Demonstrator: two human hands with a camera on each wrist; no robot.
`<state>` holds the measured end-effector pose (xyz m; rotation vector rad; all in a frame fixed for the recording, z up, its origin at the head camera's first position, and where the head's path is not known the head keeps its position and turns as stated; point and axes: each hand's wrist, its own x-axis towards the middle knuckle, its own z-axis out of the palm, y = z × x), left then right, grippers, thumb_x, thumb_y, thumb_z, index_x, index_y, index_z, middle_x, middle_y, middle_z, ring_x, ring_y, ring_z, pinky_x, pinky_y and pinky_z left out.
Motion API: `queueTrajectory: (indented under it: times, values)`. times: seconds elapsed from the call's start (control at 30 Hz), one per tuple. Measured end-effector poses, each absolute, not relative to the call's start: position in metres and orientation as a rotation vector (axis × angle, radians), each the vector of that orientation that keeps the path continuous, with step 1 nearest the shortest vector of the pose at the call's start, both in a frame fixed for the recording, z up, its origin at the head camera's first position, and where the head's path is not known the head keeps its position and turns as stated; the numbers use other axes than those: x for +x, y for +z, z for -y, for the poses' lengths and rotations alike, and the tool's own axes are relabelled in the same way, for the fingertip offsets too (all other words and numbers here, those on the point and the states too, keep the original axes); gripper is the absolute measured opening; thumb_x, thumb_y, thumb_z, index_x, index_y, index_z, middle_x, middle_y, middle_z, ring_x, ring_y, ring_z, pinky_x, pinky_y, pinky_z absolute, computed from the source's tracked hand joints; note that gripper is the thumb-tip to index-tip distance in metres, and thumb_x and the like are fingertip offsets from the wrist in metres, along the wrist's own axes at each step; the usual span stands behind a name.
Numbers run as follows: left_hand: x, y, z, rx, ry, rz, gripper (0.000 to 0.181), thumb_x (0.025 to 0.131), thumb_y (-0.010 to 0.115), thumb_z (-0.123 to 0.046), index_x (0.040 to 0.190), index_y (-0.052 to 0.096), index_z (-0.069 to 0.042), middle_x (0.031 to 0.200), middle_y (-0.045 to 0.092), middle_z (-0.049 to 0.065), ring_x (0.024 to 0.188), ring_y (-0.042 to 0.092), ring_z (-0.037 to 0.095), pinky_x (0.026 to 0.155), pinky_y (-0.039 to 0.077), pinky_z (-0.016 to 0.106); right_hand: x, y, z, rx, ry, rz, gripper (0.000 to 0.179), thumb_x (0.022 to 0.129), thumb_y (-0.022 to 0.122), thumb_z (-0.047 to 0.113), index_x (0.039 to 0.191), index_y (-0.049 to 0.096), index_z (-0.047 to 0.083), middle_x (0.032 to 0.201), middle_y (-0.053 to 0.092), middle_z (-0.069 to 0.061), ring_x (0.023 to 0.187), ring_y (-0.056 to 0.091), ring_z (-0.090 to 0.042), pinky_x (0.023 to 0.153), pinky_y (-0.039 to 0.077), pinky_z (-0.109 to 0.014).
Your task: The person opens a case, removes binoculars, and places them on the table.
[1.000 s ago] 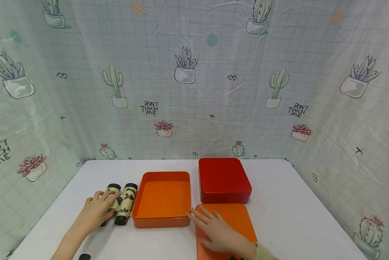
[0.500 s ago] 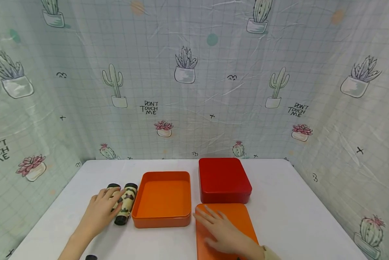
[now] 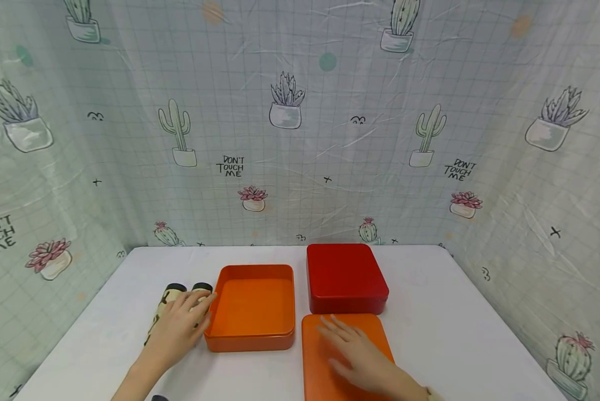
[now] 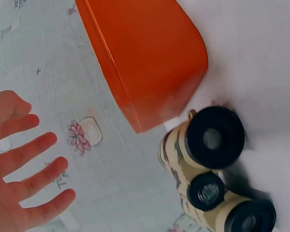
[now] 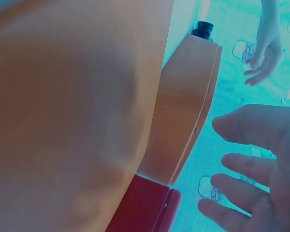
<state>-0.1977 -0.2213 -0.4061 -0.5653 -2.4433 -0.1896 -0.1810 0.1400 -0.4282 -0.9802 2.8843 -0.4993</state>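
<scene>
My left hand (image 3: 182,326), fingers spread, is over the camouflage binoculars (image 3: 166,301), its fingertips at the left rim of the open orange box (image 3: 255,306) in the head view. In the left wrist view that hand (image 4: 26,174) holds nothing, apart from the binoculars (image 4: 215,137) and the orange box (image 4: 154,53). My right hand (image 3: 357,353) hovers with loosely extended fingers above a flat orange lid-like piece (image 3: 316,367). Nothing sits between its fingers in the right wrist view, where the orange piece (image 5: 63,121) fills the left side.
A red box (image 3: 347,273) stands behind the flat orange piece, right of the open box. The white table (image 3: 430,312) reaches back to a cactus-print curtain (image 3: 300,145), which also hangs along both sides. A small dark piece (image 3: 158,397) shows at the bottom edge.
My left hand has moved right across the binoculars to the orange box's edge. My right hand has shifted right over the flat orange piece, away from the open box. The objects have stayed put.
</scene>
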Motion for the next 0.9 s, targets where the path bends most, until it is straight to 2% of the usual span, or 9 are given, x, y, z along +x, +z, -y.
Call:
queueTrajectory:
  times: [0.3, 0.47, 0.67, 0.9]
  values:
    - [-0.199, -0.403, 0.195, -0.763, -0.226, 2.330, 0.043, 0.066, 0.072, -0.010, 0.108, 0.063, -0.009, 0.103, 0.062, 0.004, 0.091, 0.053, 0.020, 0.074, 0.048, 0.039, -0.183, -0.433, -0.153, -0.959, -0.670, -2.971, 0.053, 0.085, 0.057, 0.023, 0.135, 0.038, 0.022, 0.143, 0.036, 0.002, 0.131, 0.033, -0.024, 0.096, 0.039, -0.050]
    - [-0.202, -0.402, 0.175, -0.856, -0.308, 2.275, 0.041, 0.067, 0.070, -0.010, 0.108, 0.063, -0.010, 0.104, 0.062, 0.002, 0.092, 0.054, 0.016, 0.074, 0.049, 0.032, -0.186, -0.432, -0.157, -0.863, -0.780, -2.999, 0.051, 0.084, 0.059, 0.020, 0.132, 0.042, 0.021, 0.139, 0.041, 0.000, 0.129, 0.037, -0.024, 0.096, 0.040, -0.048]
    - [-0.204, -0.403, 0.152, -0.906, -0.412, 2.301, 0.040, 0.070, 0.070, -0.009, 0.109, 0.062, -0.011, 0.106, 0.061, 0.000, 0.093, 0.053, 0.012, 0.074, 0.050, 0.025, -0.188, -0.432, -0.163, -0.878, -0.907, -3.101, 0.045, 0.082, 0.062, 0.013, 0.125, 0.050, 0.014, 0.131, 0.050, 0.000, 0.124, 0.044, -0.022, 0.093, 0.043, -0.043]
    - [-0.207, -0.402, 0.131, -0.931, -0.502, 2.299, 0.039, 0.073, 0.069, -0.010, 0.111, 0.061, -0.012, 0.107, 0.060, -0.001, 0.097, 0.054, 0.012, 0.078, 0.051, 0.026, -0.193, -0.430, -0.174, -0.851, -1.043, -3.114, 0.043, 0.080, 0.062, 0.006, 0.121, 0.052, 0.011, 0.128, 0.053, -0.004, 0.120, 0.047, -0.024, 0.091, 0.044, -0.042]
